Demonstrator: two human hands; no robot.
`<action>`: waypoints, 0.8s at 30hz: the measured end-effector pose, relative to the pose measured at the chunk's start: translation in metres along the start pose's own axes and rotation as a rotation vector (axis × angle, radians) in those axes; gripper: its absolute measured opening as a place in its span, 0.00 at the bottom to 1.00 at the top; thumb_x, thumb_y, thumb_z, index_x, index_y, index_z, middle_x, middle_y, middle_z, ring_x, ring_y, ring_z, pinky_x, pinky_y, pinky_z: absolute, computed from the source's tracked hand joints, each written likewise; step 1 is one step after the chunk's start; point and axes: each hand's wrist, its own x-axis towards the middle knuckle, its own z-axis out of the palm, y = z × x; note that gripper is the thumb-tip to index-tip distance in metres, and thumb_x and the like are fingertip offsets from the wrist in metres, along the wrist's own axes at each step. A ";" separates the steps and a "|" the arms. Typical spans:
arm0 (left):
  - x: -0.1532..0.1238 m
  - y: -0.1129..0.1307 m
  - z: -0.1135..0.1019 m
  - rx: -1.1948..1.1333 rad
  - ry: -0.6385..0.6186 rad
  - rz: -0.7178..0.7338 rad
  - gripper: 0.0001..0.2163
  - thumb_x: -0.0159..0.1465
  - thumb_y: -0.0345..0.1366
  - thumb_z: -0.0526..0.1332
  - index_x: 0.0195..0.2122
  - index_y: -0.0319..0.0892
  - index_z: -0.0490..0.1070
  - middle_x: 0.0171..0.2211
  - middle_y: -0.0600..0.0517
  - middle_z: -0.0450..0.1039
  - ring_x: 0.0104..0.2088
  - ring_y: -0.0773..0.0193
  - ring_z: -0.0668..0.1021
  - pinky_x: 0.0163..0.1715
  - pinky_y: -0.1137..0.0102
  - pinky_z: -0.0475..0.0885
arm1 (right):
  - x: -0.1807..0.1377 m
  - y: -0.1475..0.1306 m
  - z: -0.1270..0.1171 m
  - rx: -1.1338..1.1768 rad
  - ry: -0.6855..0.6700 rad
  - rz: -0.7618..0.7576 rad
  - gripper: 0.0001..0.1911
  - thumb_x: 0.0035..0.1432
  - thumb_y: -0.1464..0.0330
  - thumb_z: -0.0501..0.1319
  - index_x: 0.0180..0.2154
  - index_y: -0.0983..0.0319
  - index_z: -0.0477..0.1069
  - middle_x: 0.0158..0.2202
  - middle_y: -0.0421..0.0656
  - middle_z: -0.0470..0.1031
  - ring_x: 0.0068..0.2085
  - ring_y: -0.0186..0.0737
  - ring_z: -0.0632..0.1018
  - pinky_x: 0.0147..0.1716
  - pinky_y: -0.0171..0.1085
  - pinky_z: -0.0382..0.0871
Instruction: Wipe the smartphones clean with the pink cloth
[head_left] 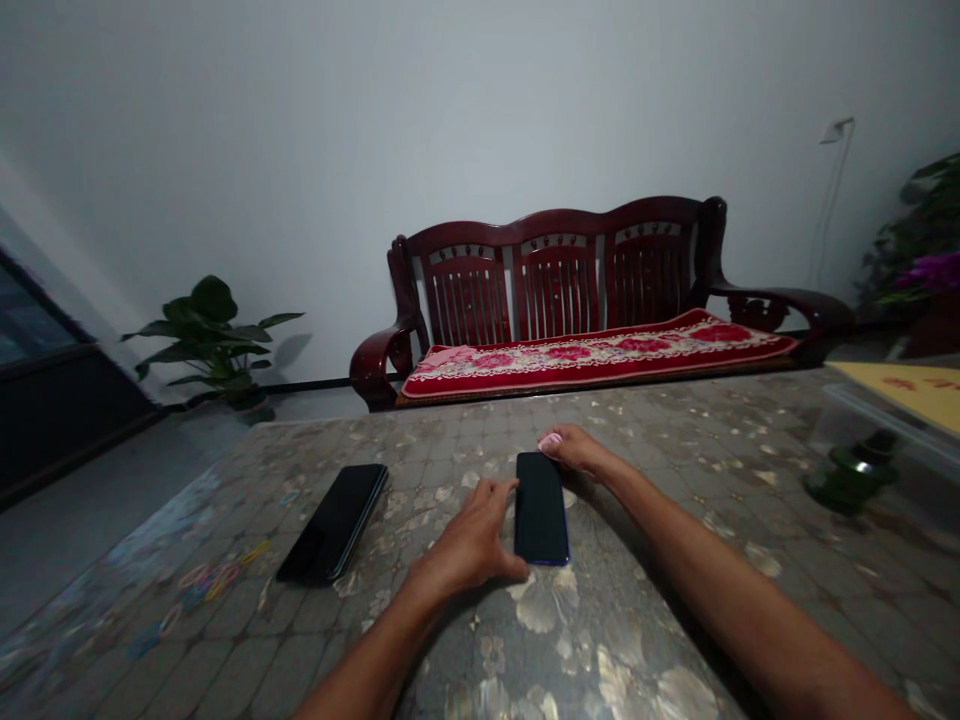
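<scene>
Grey-brown floral sheeting [427,455] with a grid pattern covers the table. With the clock centred on the slim black rectangular phone [541,515], a dark-red carved wooden bench [556,275] stands beyond the table at twelve, bearing a red floral cushion [600,353] with a pale border, against a plain whitish wall [315,130]. A broad-leaved green potted plant [214,340] stands on the floor at ten; purple flowers [934,272] show at two.

The phone lies flat, dark screen up. The left hand [476,535] sits at its nine o'clock side, thumb and fingers wide apart along the long edge. The right hand [574,447], at its twelve to one, pinches a small pale-pink wad [551,441] just by the far end.

At nine lies another black phone [334,523], the left hand standing between the two phones; past it, towards eight, are thin coloured loops [217,578]. Near three, a clear plastic box [926,478] carries a yellow sheet [911,388]; a green glassy bottle [847,478] is probably inside, though dim light blurs that. The right forearm crosses between phone and box.
</scene>
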 end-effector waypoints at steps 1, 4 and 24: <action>-0.002 0.002 0.002 0.047 -0.013 -0.028 0.47 0.37 0.29 0.76 0.62 0.45 0.67 0.57 0.42 0.64 0.60 0.38 0.65 0.60 0.54 0.59 | 0.001 0.002 0.000 -0.015 0.009 -0.010 0.05 0.42 0.68 0.63 0.24 0.63 0.69 0.18 0.37 0.65 0.23 0.32 0.63 0.22 0.32 0.53; -0.006 0.006 0.008 0.151 -0.041 -0.082 0.48 0.39 0.28 0.74 0.64 0.44 0.63 0.57 0.41 0.63 0.60 0.40 0.65 0.60 0.55 0.59 | 0.004 0.008 0.001 -0.065 0.039 -0.046 0.04 0.43 0.68 0.63 0.24 0.63 0.70 0.19 0.38 0.66 0.23 0.33 0.64 0.23 0.32 0.54; -0.020 -0.029 0.030 0.262 0.061 0.150 0.32 0.60 0.27 0.64 0.66 0.44 0.59 0.60 0.42 0.68 0.60 0.48 0.68 0.62 0.51 0.62 | -0.011 -0.004 0.010 -0.682 0.083 -0.185 0.12 0.63 0.71 0.55 0.41 0.63 0.77 0.42 0.48 0.81 0.43 0.42 0.78 0.39 0.34 0.61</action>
